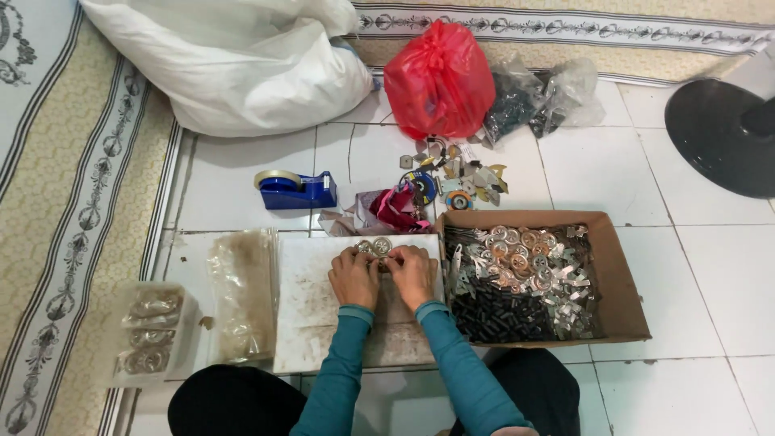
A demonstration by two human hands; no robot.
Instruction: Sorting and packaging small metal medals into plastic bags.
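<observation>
Here, two hands meet over a white board (315,299) that lies on the tiled floor (694,274). The left hand (353,278) and the right hand (412,274) sit side by side, almost touching. Their fingers (393,257) are curled in and pinch small round metal discs (374,246) at the far edge of the board. The discs are shiny and lie close together, partly hidden by the fingertips. Both arms wear teal sleeves (460,371).

Just to the right of the board is a brown box (622,282). It is full of little metal bits (525,274), some round and silver, some dark and thin.

To the left of the board lies a clear bag (242,295), and further left a clear pack (149,331) with more round pieces in it.

Beyond the board there is a blue tape holder (295,190), some pink wrap (391,210) and a few loose scraps (460,173). Further back sit a red bag (440,81), a big white sack (234,64) and a clear bag of dark parts (537,97). A black round base (718,137) stands at the far right. A patterned rug (64,202) covers the floor on the left.
</observation>
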